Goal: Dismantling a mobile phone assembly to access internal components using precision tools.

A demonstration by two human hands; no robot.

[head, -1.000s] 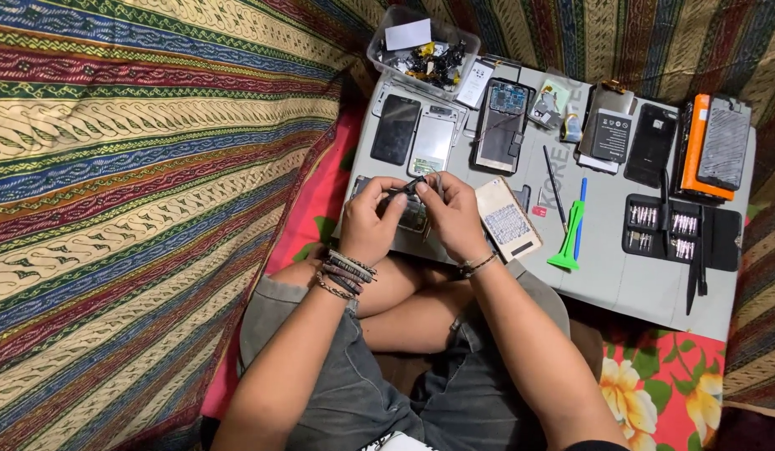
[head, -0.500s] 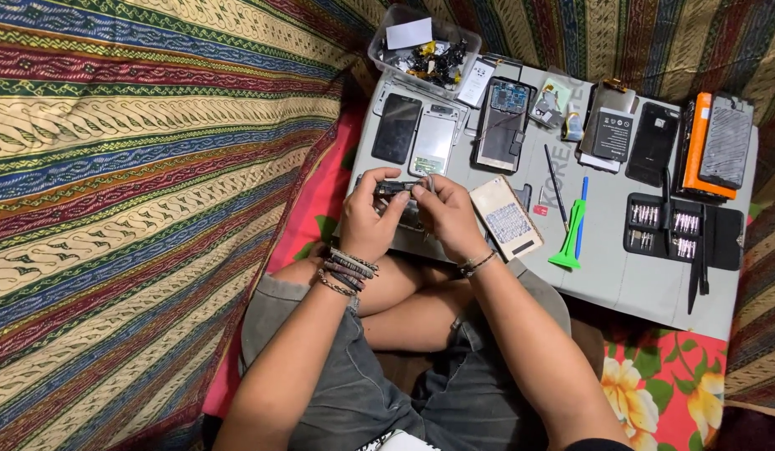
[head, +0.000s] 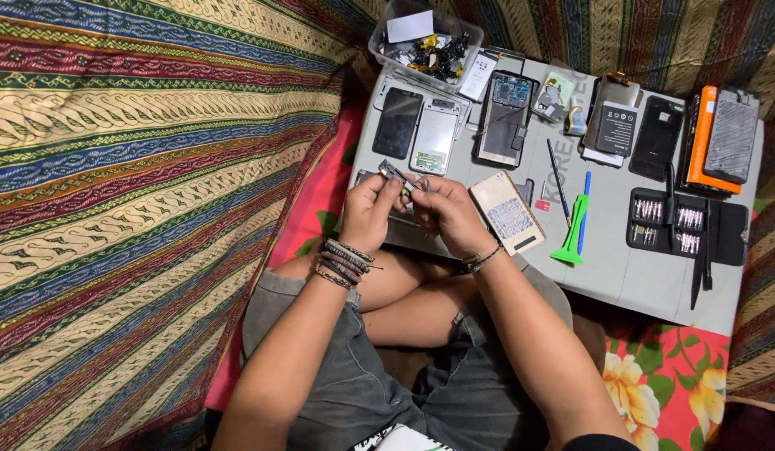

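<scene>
My left hand (head: 369,211) and my right hand (head: 444,214) meet over the near left part of a grey work mat (head: 621,276). Both pinch a small dark metal phone part (head: 396,174) held between the fingertips, just above the mat. Beaded bracelets circle my left wrist, a thin band my right. A beige phone battery (head: 509,219) lies right beside my right hand. Under the hands lies a flat dark device, mostly hidden.
Opened phones (head: 504,117), a black phone screen (head: 397,123) and a silver back cover (head: 434,138) lie behind the hands. A clear tub of parts (head: 425,38) stands at the back. A green pry tool (head: 573,238), blue pen and black bit set (head: 684,225) lie right. Striped cloth spreads left.
Both hands have lifted the small part slightly and turned it; the view has shifted a little. Nothing else on the mat has moved.
</scene>
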